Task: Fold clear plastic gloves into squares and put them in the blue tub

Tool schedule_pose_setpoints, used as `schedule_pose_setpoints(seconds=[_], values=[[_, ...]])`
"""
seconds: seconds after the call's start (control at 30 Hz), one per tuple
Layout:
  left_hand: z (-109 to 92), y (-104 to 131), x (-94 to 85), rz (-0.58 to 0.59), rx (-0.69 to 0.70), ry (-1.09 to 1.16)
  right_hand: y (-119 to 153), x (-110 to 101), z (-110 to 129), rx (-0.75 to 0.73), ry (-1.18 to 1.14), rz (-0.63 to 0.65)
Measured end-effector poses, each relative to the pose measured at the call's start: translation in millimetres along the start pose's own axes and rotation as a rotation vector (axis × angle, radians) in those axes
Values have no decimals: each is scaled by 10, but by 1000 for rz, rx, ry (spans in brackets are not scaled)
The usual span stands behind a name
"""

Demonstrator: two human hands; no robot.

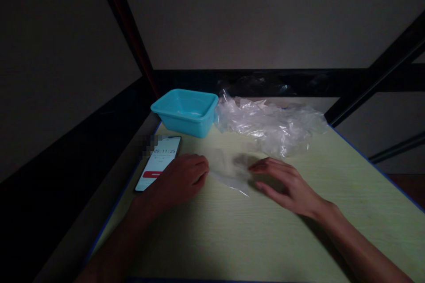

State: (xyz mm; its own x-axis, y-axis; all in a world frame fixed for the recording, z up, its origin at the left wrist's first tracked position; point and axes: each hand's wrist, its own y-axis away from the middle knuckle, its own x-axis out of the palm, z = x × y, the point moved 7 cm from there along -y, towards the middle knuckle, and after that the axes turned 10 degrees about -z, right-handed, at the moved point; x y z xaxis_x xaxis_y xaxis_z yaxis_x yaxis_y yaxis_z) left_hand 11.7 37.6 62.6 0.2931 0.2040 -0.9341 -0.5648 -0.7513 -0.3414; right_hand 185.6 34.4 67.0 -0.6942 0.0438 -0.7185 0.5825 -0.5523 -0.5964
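Observation:
A clear plastic bag (229,172) lies between my hands, partly lifted off the pale table (212,239). My left hand (192,173) is closed on the bag's left edge, its fingers pressed together. On the other side, my right hand (280,181) has thumb and fingers apart, its fingertips beside the bag's right edge with nothing gripped between them. Beyond it spreads a heap of crumpled clear plastic bags (265,121).
At the back left stands a turquoise plastic basin (189,126). A phone (161,159) showing a running timer lies at the table's left edge, close to my left forearm. A wall (249,22) rises behind the table.

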Motion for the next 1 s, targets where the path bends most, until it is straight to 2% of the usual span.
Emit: schedule_pose_setpoints(seconds=[0.07, 0.2, 0.3, 0.4, 0.57, 0.7, 0.77, 0.9, 1.0], values=[[-29, -8, -19, -9, 1, 14, 0, 61, 70, -13, -28, 28], [-97, -12, -12, -12, 18, 3, 21, 257, 205, -105, 150, 99], [-108, -10, -20, -28, 20, 9, 16, 272, 219, -133, 227, 42], [-80, -7, -39, -47, 3, 43, 3, 191, 154, -93, 193, -26], [11, -3, -112, -112, -73, 209, 0, 20, -18, 103, -4, -138], [91, 8, -203, -146, -228, 496, 3, -127, -68, 249, -132, -255], [88, 16, -201, -108, -322, 713, -7, -203, -69, 342, -244, -312], [33, 38, -38, -14, -590, 1264, -23, -263, -130, 596, -507, -402], [71, 47, 166, -31, -779, 1411, 21, -128, -276, 810, -627, -376]])
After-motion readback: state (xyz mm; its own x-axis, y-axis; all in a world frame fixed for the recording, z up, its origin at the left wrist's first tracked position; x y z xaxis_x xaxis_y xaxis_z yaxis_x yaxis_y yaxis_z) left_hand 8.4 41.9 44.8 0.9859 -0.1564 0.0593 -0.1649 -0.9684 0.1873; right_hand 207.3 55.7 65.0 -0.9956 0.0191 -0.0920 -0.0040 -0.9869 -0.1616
